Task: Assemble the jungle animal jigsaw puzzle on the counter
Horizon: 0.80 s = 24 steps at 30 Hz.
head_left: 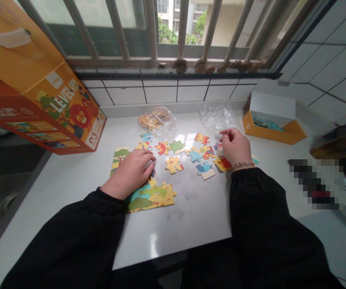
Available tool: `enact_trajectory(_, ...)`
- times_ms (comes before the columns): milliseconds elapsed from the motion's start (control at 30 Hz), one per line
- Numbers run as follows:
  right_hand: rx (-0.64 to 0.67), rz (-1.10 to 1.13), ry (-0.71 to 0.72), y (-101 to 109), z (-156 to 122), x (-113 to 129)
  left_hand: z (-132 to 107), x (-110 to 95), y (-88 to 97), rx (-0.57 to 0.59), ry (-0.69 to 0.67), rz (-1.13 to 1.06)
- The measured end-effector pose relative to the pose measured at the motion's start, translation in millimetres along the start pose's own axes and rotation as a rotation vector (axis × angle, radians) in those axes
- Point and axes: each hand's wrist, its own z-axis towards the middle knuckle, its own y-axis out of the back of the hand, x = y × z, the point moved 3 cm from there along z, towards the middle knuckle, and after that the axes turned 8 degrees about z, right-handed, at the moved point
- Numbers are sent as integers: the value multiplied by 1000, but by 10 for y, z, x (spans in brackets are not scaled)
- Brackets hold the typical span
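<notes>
Resting on the joined puzzle (153, 196), 7–8 o'clock: left hand (135, 168), fingers loosely bent, thumb slightly apart, covering part. Right hand (237, 148), 3 o'clock, fingers curled over loose pieces (194, 155); grip: cannot tell. Bagged pieces (152, 119) at 11, large box (70, 108) at 10.

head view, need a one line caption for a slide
Left hand over a partly joined jigsaw, right hand over loose pieces, at a white countertop below a barred window.
</notes>
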Motion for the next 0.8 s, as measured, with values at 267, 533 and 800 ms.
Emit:
enact_trajectory(267,-65,-24,-19,75,23,-27,3,-1,3,8,-18,13)
enact_trajectory(533,7,-43,-25,34,22,-67,7,18,-21,5,-31,28)
enact_trajectory(800,61,-71,-51,-4,21,-96,-1,-5,-3,18,-16,14)
